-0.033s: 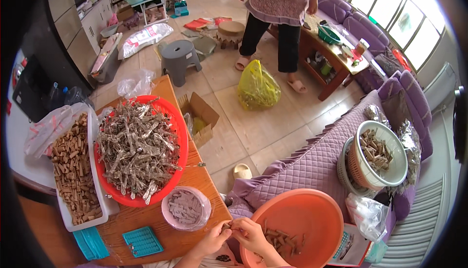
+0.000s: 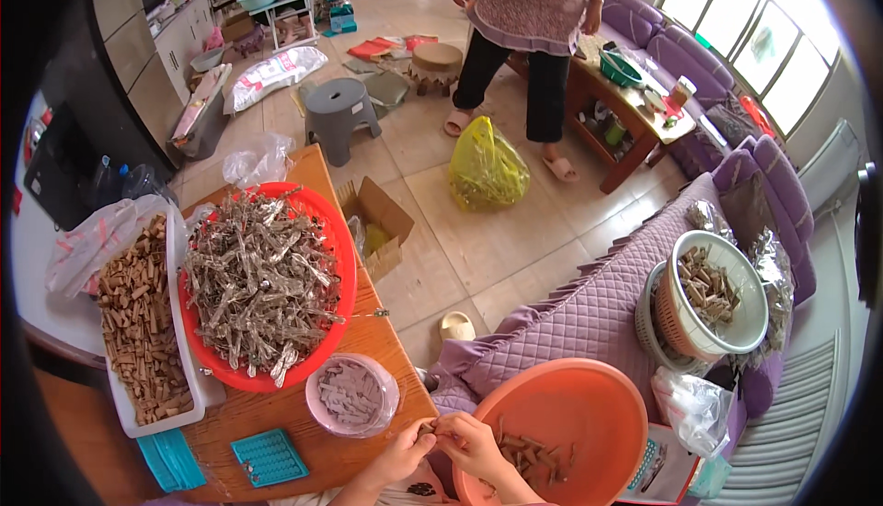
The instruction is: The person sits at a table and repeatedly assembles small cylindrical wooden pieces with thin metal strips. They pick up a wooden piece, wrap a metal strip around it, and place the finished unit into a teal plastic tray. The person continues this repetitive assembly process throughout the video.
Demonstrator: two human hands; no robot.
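My left hand and my right hand meet at the table's near right corner, fingers pinched together. A small brownish piece shows at the left fingertips; its kind is too small to make out. Under my right forearm stands an orange basin with several short brown rolled pieces in its bottom. Just left of my hands, a pink tub lined with clear plastic holds grey strips. Beyond it, a red basin is heaped with clear-wrapped pieces.
A white tray of brown rolls and teal plastic trays lie on the wooden table. Stacked baskets rest on the purple sofa. A person stands beyond a yellow bag and cardboard box.
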